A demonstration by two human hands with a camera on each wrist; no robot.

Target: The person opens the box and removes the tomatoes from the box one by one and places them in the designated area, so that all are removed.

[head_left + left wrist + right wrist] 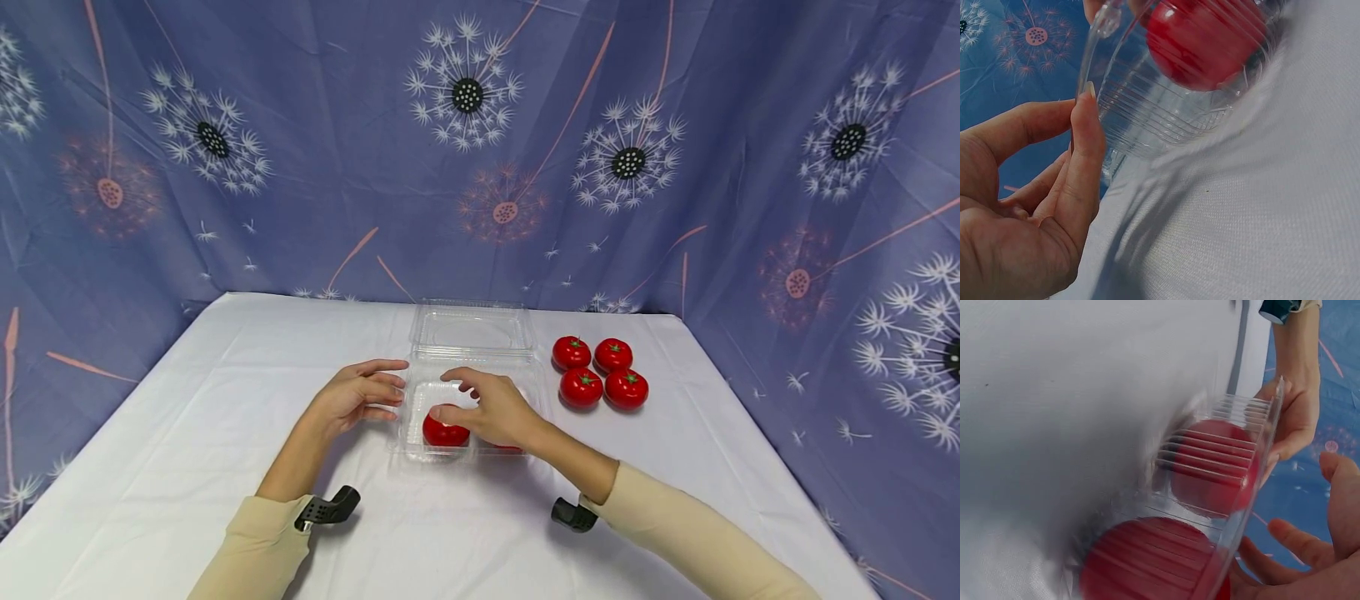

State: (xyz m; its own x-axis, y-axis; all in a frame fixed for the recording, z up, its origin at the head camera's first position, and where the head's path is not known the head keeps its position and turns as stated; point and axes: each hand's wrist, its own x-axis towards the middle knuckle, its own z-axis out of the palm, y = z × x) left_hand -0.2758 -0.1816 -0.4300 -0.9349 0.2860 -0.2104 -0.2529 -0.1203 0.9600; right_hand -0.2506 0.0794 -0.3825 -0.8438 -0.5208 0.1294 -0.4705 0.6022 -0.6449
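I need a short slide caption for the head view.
Two hands at a clear box holding tomatoes.

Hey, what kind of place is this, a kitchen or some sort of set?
Most likely a staged recording set, not a kitchen: a dandelion-print backdrop hangs behind a white-covered table, where only a clear plastic clamshell box and red tomatoes sit.

In the head view the right hand (491,408) covers most of a second red tomato (508,448) inside the clear plastic clamshell box (420,417). Both wrist views are blurred and cut the box off at their edges.
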